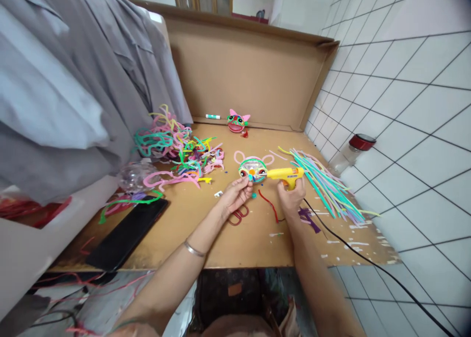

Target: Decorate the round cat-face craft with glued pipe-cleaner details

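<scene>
My right hand (pixel 292 195) is wrapped round the handle of a yellow hot glue gun (pixel 283 174). The nozzle points left, close to a small animal face (pixel 252 163) made of pipe cleaners, with pink loop ears, a green band and two round eyes. Fingers of my left hand (pixel 237 194) pinch a small teal pipe-cleaner coil (pixel 250 177) at the lower front of that face. Below lie another teal coil (pixel 253 195), a red pipe cleaner (pixel 270 204) and dark red loops (pixel 238 215).
Tangled pipe cleaners (pixel 176 145) heap on the left, near a black phone (pixel 128 234). Straight pipe cleaners (pixel 327 185) lie right, by a red-lidded jar (pixel 351 153). A finished-looking face (pixel 236 123) and glue stick (pixel 212 116) stand at the back. The gun's cord (pixel 353 251) trails right.
</scene>
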Demonstrator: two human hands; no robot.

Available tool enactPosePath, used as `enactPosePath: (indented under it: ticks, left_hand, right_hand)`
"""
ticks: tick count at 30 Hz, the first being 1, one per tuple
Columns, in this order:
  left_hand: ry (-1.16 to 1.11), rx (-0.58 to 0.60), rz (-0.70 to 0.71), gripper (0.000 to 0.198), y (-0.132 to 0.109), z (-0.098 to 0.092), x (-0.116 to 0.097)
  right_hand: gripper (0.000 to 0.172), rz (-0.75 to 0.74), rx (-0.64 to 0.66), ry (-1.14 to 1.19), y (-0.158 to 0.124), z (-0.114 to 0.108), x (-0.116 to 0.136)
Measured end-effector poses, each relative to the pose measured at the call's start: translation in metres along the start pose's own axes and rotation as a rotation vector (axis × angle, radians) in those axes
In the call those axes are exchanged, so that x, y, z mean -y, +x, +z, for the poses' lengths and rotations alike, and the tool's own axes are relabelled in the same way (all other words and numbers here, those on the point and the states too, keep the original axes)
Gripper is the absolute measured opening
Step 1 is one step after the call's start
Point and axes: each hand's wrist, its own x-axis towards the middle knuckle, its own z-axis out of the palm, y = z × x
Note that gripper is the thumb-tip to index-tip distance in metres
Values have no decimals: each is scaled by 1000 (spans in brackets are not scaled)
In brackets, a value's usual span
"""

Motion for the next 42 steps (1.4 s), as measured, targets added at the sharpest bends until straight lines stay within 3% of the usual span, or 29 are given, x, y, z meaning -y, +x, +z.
enactPosePath:
  ticks: [4,9,22,29,42]
  left_hand:
    - [34,-41,55,25,0,2,1]
    - [107,-104,151,30,-1,6,0]
    - [162,-79,189,39,-3,9,-2]
    - [329,-64,335,39,-5,9,6]
    - [333,-35,368,42,-7,13,7]
  right_hand:
    - [19,-71,56,6,-4,-3,8]
    - [19,-70,6,-25,-4,-2,5]
    - [10,-137,-32,31,-4,-1,5]
    - [14,-107,-58,17,-4,1,5]
    - [16,-95,-68,-6,-4,3,4]
